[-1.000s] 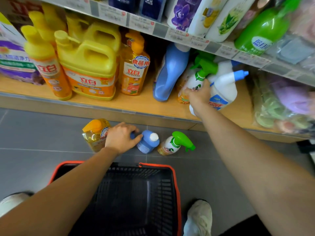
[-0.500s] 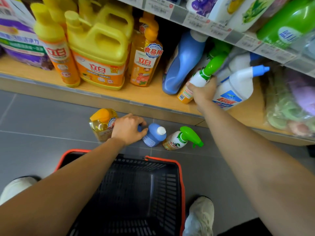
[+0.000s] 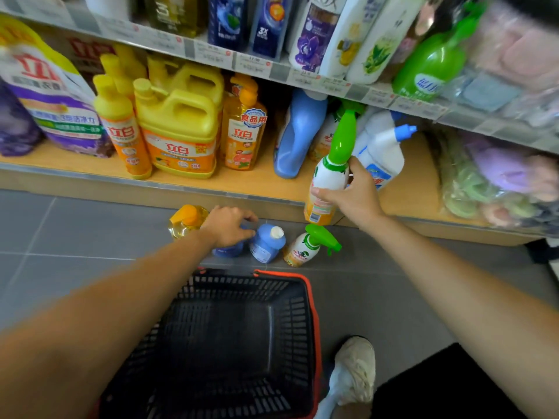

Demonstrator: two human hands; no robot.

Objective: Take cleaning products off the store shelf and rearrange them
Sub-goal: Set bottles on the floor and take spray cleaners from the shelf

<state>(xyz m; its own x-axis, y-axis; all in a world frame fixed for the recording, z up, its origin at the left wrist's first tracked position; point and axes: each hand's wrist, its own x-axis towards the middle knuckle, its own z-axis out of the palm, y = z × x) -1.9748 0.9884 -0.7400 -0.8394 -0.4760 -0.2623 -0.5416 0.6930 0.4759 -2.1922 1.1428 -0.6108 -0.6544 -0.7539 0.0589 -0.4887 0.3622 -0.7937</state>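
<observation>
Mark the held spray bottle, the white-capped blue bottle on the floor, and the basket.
held spray bottle [image 3: 330, 176]: head view, white shoulder.
white-capped blue bottle [image 3: 267, 243]: head view, blue body.
basket [image 3: 314, 316]: head view, orange right rim.

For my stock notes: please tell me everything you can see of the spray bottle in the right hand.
The spray bottle has a green trigger head, a green collar, a white plastic body and a labelled orange lower part. It is held nearly upright, head up, at the front edge of the lowest shelf. The right hand grips its middle.
</observation>
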